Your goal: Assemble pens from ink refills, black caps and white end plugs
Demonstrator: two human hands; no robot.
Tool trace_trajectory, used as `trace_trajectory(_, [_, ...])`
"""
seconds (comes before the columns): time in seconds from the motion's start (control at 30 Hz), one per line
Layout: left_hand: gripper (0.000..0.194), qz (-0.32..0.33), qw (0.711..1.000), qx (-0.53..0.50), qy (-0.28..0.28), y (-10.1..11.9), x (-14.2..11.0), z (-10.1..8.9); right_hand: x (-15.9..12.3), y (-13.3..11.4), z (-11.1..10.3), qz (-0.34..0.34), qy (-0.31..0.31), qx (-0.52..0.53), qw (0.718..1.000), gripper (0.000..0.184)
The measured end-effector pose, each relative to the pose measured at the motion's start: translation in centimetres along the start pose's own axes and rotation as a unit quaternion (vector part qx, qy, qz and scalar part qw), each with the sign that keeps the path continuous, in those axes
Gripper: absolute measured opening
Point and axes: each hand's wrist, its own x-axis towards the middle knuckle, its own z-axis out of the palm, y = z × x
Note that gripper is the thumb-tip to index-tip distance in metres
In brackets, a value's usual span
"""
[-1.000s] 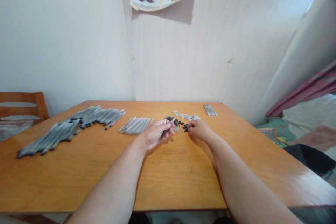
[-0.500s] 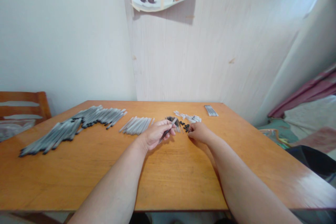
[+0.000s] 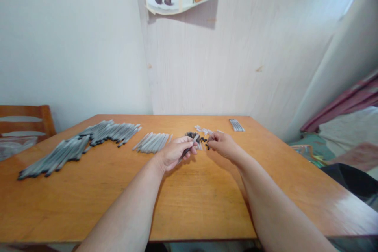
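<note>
Now | left hand (image 3: 176,150) closed around slim pen (image 3: 195,138) | right hand (image 3: 222,143) curled, grip unclear

The tabletop (image 3: 201,208) is orange-brown wood. Left section: black-ended grey tubes (image 3: 73,147), laid in overlapping groups. Centre-left: a batch of pale tubes (image 3: 153,143), roughly parallel. Centre: a cluster of thin dark rods (image 3: 199,141); immediately right, small black pieces (image 3: 206,140); behind these, loose whitish pieces (image 3: 203,130). Rear right: slim grey sticks (image 3: 236,125), aligned side by side, set apart.
</note>
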Motion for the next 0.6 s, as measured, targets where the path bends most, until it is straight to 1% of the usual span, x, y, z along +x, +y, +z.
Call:
trace_trajectory(0.07, [0.021,-0.001,1.000,0.002,-0.001,0.0,0.0,0.0,-0.3,-0.5,0.0,0.026,-0.007,0.097,0.995,0.007])
trace_trajectory(0.13, [0.022,-0.001,1.000,0.004,-0.001,0.0,0.0,0.0,-0.4,-0.7,0.0,0.056,-0.014,0.200,0.978,0.013])
trace_trajectory(0.23, [0.022,0.002,1.000,0.006,-0.005,-0.1,0.0,-0.1,-0.5,-0.9,0.1,0.083,-0.018,0.344,0.935,0.018])
trace_trajectory(0.3, [0.023,0.005,1.000,0.005,-0.011,-0.1,0.0,-0.1,-0.5,-1.1,0.1,0.092,-0.015,0.415,0.905,0.019])
trace_trajectory(0.37, [0.024,0.007,1.000,0.003,-0.017,-0.1,0.0,-0.1,-0.5,-1.2,0.2,0.100,-0.009,0.451,0.887,0.019])
trace_trajectory(0.43, [0.025,0.008,1.000,0.001,-0.020,-0.1,0.0,-0.1,-0.5,-1.4,0.2,0.097,-0.010,0.463,0.881,0.019])
trace_trajectory(0.6, [0.025,0.005,0.999,0.000,-0.033,-0.1,-0.1,0.0,-0.7,-1.8,0.3,0.057,-0.022,0.448,0.892,0.025])
